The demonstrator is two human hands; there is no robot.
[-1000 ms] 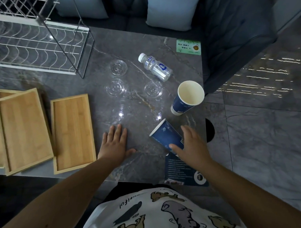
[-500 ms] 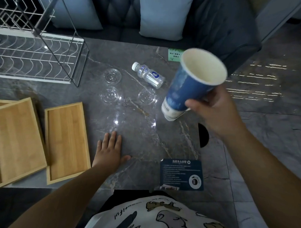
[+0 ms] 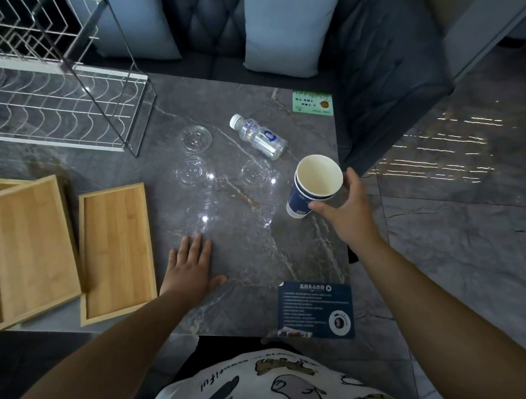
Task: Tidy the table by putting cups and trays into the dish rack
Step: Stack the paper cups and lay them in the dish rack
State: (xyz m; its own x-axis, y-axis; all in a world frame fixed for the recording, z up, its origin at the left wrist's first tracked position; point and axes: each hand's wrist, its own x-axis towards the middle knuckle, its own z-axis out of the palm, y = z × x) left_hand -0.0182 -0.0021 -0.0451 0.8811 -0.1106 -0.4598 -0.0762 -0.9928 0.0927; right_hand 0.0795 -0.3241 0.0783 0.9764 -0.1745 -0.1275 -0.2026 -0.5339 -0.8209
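Nested paper cups [image 3: 313, 185] — right hand [image 3: 347, 209] loosely wrapped around them, likely for one carry; left hand [image 3: 190, 269] lies flat, open, empty.

Table [image 3: 245, 247]: dark grey marble pattern with pale and tan veins. Cups [image 3: 312, 185], right of centre: blue outside, cream-white inside, white base band. Trays [image 3: 117, 252], lower left: light yellow-brown wood with straight grain. Rack [image 3: 62, 111], upper left: white wire in a wavy pattern. Bottle [image 3: 258, 137], upper centre: clear, white cap, blue-and-white label. Card [image 3: 312, 103], upper right of the table: green. Leaflet [image 3: 316, 311], lower right: dark blue, white print. Cushions [image 3: 288, 28], top: pale blue on a dark sofa. Shirt [image 3: 262, 381], bottom: white, cartoon animal print.
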